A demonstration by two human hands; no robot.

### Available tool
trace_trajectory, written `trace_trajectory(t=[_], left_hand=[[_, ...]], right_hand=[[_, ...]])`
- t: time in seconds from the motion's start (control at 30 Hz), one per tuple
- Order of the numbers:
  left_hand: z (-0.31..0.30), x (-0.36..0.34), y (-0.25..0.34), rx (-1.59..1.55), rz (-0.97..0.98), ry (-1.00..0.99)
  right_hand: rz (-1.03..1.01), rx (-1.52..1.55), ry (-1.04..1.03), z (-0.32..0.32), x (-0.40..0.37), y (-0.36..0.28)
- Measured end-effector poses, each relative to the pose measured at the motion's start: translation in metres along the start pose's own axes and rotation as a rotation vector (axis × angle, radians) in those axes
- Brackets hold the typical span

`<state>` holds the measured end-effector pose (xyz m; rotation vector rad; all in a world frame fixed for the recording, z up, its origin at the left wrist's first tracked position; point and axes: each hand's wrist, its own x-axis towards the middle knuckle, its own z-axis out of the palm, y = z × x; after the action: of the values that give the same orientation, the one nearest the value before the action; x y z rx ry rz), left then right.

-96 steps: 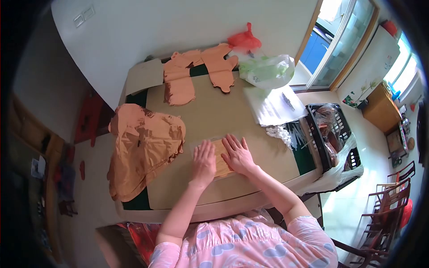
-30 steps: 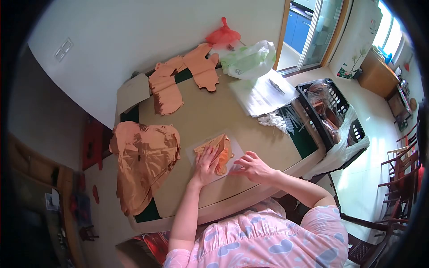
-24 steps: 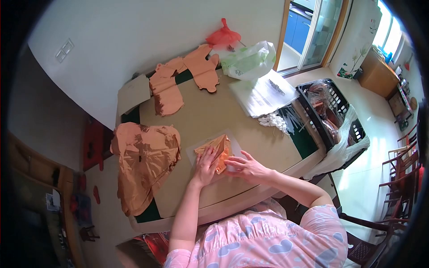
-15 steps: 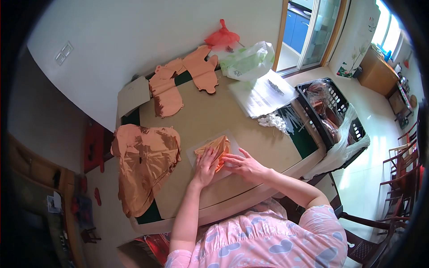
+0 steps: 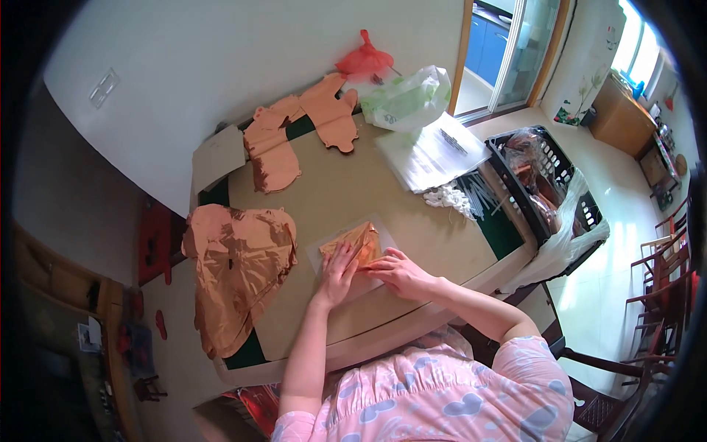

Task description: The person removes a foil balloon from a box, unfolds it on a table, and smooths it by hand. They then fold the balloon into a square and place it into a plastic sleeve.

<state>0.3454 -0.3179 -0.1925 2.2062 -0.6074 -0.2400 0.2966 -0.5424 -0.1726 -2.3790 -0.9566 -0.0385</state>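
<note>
A shiny rose-gold foil balloon, folded into a small flat packet, lies on a clear plastic bag near the front edge of the table. My left hand rests flat on the left part of the packet, its fingers stretched out. At the packet's right edge, my right hand has its fingers drawn together on the foil. Its fingertips are partly hidden against the packet. To the left, a large unfolded foil balloon lies flat and creased.
More flat foil balloons lie at the back of the table, near a grey-brown card. At the right are clear plastic bags, white ribbon or string, thin sticks and a black crate. A green-white bag stands behind.
My right hand's spread fingers have closed in on the packet's right edge, and the foil there is now pressed lower. My left hand has stayed nearly in place.
</note>
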Motion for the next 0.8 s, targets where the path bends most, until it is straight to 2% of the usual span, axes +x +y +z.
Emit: trace_trajectory(t=[0.2,0.3,0.5,0.6,0.8], left_hand=[[-0.007,0.004,-0.004,-0.125,-0.063,-0.040],[-0.010,0.004,0.000,-0.131,-0.078,-0.051],[-0.010,0.006,-0.004,-0.172,-0.069,-0.064],[-0.012,0.008,-0.007,-0.188,-0.060,-0.082],[-0.005,0.002,-0.004,0.025,0.001,-0.029]], right_hand=[[0.109,-0.061,0.173,0.007,0.018,-0.012],[0.141,-0.132,0.197,0.019,0.023,-0.007],[0.132,-0.233,0.171,0.016,0.031,-0.007],[0.039,-0.368,0.314,0.016,0.030,-0.011],[0.071,-0.311,0.168,0.029,0.024,-0.006]])
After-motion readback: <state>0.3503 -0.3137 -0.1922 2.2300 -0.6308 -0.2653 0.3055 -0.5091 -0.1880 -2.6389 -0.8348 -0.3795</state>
